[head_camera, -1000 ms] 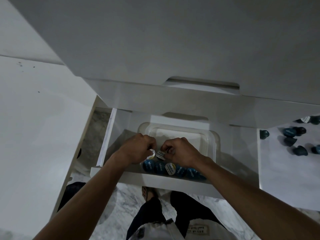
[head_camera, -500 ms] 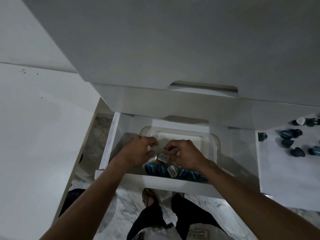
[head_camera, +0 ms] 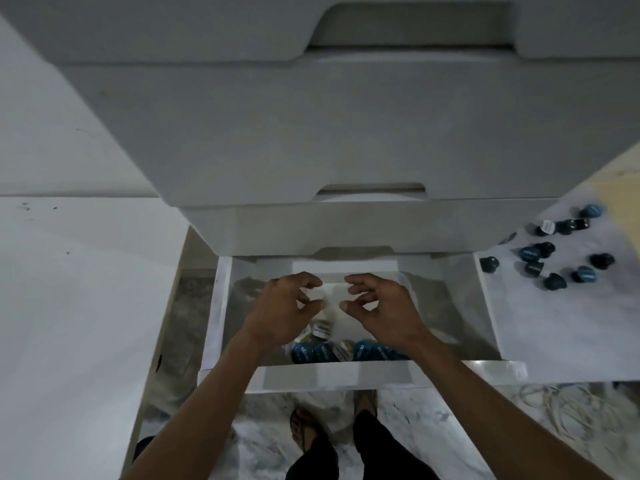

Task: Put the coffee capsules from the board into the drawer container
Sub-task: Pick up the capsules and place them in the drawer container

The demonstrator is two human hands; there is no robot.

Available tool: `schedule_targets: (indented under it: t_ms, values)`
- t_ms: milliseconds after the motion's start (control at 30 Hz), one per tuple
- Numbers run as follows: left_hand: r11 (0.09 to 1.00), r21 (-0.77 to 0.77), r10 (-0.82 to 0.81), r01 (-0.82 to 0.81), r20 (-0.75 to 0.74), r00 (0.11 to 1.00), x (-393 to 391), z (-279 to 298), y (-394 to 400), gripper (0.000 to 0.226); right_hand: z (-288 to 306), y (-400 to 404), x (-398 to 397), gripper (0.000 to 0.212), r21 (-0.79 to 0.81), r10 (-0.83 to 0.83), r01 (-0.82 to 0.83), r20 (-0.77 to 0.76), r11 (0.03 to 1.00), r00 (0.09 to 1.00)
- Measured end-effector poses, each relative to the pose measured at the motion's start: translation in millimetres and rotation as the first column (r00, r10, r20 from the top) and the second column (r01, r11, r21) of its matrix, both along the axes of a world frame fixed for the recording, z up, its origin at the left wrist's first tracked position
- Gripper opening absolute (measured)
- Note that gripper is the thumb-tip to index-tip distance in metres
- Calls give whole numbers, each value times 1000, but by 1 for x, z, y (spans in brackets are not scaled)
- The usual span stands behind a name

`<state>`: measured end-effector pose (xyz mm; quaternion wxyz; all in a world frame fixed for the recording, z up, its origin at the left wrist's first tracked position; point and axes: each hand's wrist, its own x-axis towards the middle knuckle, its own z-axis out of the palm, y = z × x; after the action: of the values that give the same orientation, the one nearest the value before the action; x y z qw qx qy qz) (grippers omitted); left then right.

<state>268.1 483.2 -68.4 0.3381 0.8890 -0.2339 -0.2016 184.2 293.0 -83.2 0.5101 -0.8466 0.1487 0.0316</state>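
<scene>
Both hands, left [head_camera: 284, 311] and right [head_camera: 382, 311], hang loose and empty over the container [head_camera: 403, 280], capsules [head_camera: 341, 351] dropped inside, so next comes a reach right for the board's [head_camera: 554, 323] leftovers [head_camera: 554, 261].

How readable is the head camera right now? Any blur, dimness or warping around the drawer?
Head view: dim, grey light; wide-angle bending at the edges; both hands, left and right, soft from motion; capsule labels in the container blurred and unreadable; capsules on the board dark but distinct.
</scene>
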Motion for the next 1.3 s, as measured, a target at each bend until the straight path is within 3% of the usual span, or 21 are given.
schedule_targets:
  t_ms: [333,667,800,967,1300]
  values:
    - [966,-258,-25,19,-20,999,-53,39,-115,21,54,-81,-82,44,49,-342,339,169,940,924]
    - [930,-353,-110,102,-1,994,-149,49,-316,19,56,-290,-219,41,-3,-580,591,190,807,792]
    - [950,-298,-93,89,2,996,-184,27,-389,21,47,-371,-250,35,-39,-616,630,170,776,769]
    - [983,-181,28,-21,38,999,-189,-3,-437,28,32,-436,-236,34,-57,-574,584,129,810,809]
    - [994,104,-2,-12,138,990,-157,-93,-510,44,-59,-477,-159,39,-186,-381,370,-24,910,924]
